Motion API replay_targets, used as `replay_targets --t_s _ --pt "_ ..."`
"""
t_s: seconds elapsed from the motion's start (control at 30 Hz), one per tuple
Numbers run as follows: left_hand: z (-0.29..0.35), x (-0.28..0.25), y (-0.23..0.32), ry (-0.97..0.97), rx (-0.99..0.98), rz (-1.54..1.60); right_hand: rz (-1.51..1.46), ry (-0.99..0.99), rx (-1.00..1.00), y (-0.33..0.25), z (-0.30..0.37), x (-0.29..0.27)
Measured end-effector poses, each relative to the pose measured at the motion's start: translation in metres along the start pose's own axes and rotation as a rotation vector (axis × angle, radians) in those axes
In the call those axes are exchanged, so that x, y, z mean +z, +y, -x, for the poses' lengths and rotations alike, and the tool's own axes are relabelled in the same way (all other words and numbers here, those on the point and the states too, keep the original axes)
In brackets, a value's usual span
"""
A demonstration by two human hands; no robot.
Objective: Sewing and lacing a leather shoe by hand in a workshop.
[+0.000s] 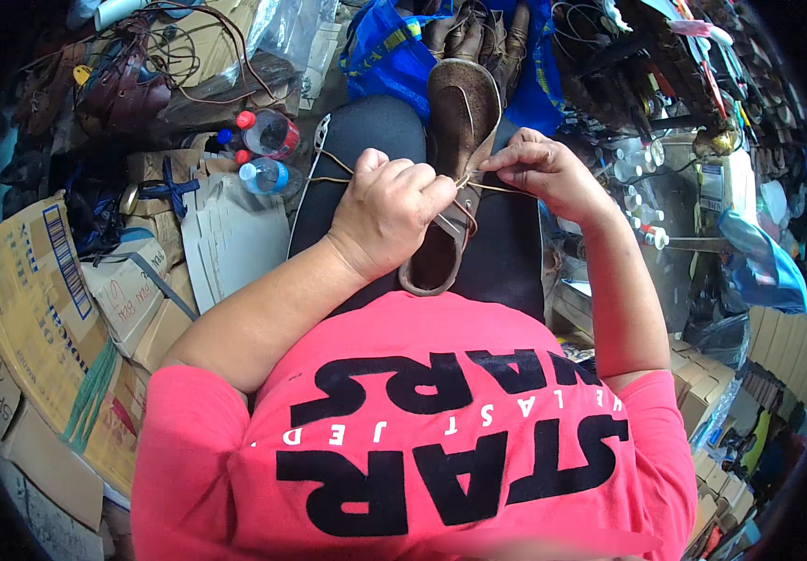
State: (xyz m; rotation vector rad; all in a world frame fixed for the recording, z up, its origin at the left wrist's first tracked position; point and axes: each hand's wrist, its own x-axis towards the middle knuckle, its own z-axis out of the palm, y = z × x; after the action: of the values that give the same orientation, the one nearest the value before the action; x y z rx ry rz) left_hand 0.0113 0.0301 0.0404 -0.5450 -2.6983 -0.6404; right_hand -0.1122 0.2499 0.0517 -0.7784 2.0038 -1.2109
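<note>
Shoe [447, 140]: thread [502, 190] across, judged part-done, free lengths remaining | left hand [389, 213], shoe's left: fingers curled, hold unclear | right hand [539, 173], shoe's right: fingertips pinching, apparently thread

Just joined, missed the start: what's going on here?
A seated person in a pink shirt is working on a brown shoe lying across their dark-clad lap. Their left hand is closed by a light cord at the shoe's middle; the right hand has its fingers drawn together at the shoe's edge, though what they pinch is too small to tell. A blue bag stands beyond the knees, plastic bottles to the left.
</note>
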Motion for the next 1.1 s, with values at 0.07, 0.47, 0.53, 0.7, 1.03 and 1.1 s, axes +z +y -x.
replay_targets --t_s 0.07,0.47,0.53,0.7,1.03,1.1 --pt "0.0 0.002 -0.001 0.032 0.01 -0.014 -0.036 -0.004 0.001 0.0 -0.001 -0.001" --pt "-0.001 0.003 -0.003 0.063 0.043 0.024 0.091 0.052 -0.027 -0.004 -0.002 0.011" --pt "-0.004 -0.001 -0.007 0.058 0.031 0.033 0.27 0.152 -0.115 -0.008 0.004 0.019" --pt "-0.017 -0.039 -0.049 -0.036 -0.445 0.312 0.581 0.272 -0.22 -0.017 0.026 0.034" --pt "0.0 -0.075 -0.038 -0.373 -0.672 0.636 0.735 0.396 -0.224 -0.016 0.038 0.059" --pt "-0.004 -0.081 -0.038 -0.408 -0.63 0.553 0.746 0.401 -0.234 -0.015 0.038 0.057"
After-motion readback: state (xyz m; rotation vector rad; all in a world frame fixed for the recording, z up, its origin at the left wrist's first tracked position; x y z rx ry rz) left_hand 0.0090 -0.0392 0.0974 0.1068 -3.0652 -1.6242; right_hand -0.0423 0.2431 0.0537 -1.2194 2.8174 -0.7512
